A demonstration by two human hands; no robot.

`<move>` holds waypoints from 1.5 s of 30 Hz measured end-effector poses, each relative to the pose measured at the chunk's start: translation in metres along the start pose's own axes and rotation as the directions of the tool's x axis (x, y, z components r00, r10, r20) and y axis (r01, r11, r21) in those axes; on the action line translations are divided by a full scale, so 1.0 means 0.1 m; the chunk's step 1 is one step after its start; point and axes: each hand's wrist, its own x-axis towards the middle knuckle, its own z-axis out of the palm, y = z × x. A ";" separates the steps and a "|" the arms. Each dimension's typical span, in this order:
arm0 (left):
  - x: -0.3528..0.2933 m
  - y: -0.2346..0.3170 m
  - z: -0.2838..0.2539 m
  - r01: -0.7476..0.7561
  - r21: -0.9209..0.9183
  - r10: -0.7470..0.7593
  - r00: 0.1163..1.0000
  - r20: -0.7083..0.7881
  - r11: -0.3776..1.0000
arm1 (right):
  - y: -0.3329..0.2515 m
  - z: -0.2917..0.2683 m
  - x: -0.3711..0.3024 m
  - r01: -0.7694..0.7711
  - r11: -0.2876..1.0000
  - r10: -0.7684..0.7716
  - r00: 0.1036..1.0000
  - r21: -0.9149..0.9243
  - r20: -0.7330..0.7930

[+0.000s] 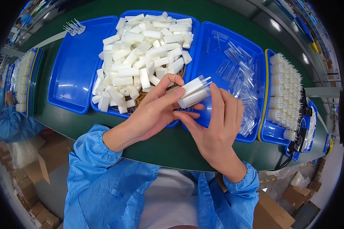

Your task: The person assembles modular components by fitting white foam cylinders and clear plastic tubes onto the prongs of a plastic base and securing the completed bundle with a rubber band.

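My left hand (pixel 149 110) is closed round a small bundle of clear plastic tubes with white cylinders inside (pixel 193 93), thumb on top and fingers underneath. Clear, narrow ends of the tubes point up and to the right. My right hand (pixel 218 129) is at the bundle's right side, its index fingertip at the clear ends. Its thumb reaches below the bundle, close to my left fingertips, and its fingers are spread apart. Behind the hands, white foam-like cylinders (pixel 141 49) are heaped in a blue tray (pixel 197 28), with brown rubber bands partly visible beneath them.
Loose clear tubes (pixel 240 76) lie in a blue tray (pixel 202 42) on the right. Beyond it, rows of white-filled tubes (pixel 283 91) stand in another tray. At left, a blue tray (pixel 72 76) holds small white pieces (pixel 73 27). A co-worker's blue sleeve (pixel 17 124) shows far left.
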 end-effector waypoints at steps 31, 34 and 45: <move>-0.01 -0.03 -0.02 -0.042 0.183 0.048 0.998 -0.030 0.982 | 0.15 -0.18 0.02 -0.017 0.978 0.014 1.000 0.208 0.013; -0.03 -0.02 -0.02 0.064 0.106 -0.067 0.997 0.024 0.992 | 0.17 -0.18 0.03 -0.021 0.948 0.002 0.998 0.317 0.060; -0.04 0.00 -0.01 -0.084 0.418 0.079 0.996 0.029 0.905 | 0.13 -0.15 0.02 0.011 0.975 -0.030 0.996 0.222 0.080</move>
